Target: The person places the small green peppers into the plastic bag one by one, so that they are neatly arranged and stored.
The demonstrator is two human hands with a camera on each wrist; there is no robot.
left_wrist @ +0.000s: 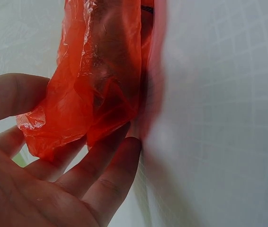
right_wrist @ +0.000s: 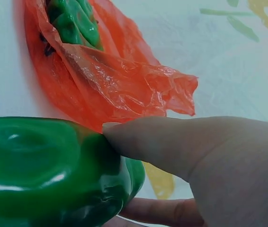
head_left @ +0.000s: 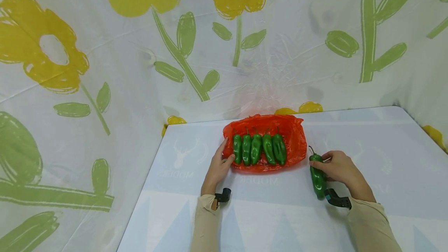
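Note:
A red plastic bag (head_left: 295,143), spread open like a lined tray, holds several green peppers (head_left: 256,149) in a side-by-side row, stems toward the back. At its left end my left hand (head_left: 218,166) grips the edge. In the left wrist view, the thumb lies on one side of the crinkled plastic (left_wrist: 72,109) and the fingers on the other. To the right of the bag, my right hand (head_left: 341,168) holds another green pepper (head_left: 317,178) near its stem end, between thumb and fingers. That pepper fills the lower left of the right wrist view.
Under everything is a pale table (head_left: 266,213) with faint printed patterns; its back edge lies just behind the bag. A white curtain (head_left: 287,61) with yellow flowers and green leaves hangs behind and at the sides. Each wrist carries a small black camera (head_left: 337,198).

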